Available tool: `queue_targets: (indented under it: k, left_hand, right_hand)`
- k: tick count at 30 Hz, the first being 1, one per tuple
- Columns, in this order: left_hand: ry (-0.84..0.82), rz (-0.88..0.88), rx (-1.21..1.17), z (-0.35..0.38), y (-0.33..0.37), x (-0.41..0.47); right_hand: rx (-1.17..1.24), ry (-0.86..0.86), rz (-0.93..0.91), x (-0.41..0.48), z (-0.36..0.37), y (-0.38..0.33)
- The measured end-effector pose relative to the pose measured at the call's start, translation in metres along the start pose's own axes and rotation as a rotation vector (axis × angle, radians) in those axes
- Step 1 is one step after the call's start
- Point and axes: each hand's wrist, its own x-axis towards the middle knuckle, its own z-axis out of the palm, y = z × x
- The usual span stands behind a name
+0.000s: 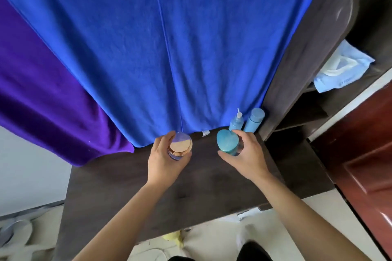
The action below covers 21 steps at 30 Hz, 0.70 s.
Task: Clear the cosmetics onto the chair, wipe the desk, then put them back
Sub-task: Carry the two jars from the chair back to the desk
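Head view: left fingers grip gold-lidded jar, right fingers grip teal-lidded jar.

Over the far part of the desk, the left hand holds the left jar. At its 3 o'clock the right hand holds the right jar. At the right jar's 1 o'clock, just behind it, stands a pump bottle, with a capped bottle just beside at 3 o'clock. Behind them all a big cloth hangs to the desk's far edge, a second cloth at its 9 o'clock. A packet lies on a shelf, 2 o'clock from the bottles.
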Motion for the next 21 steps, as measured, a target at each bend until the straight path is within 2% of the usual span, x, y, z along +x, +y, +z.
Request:
queue_targets:
  k: [5,11,16,21]
  left_hand:
    - [-0.036,-0.118,-0.021,0.059,-0.034,0.019]
    - [-0.064,-0.224,0.037,0.12,-0.06,0.034]
    - [-0.088,-0.266,0.103,0.152,-0.084,0.047]
    - [-0.075,-0.27,0.07,0.167,-0.092,0.053]
  right_hand:
    - [-0.132,-0.12,0.081,0.03,0.034,0.048]
    - [-0.153,-0.261,0.087,0.06,0.075,0.092]
    - [-0.123,-0.281,0.094,0.073,0.097,0.116]
    - [-0.087,-0.222,0.147,0.076,0.11,0.122]
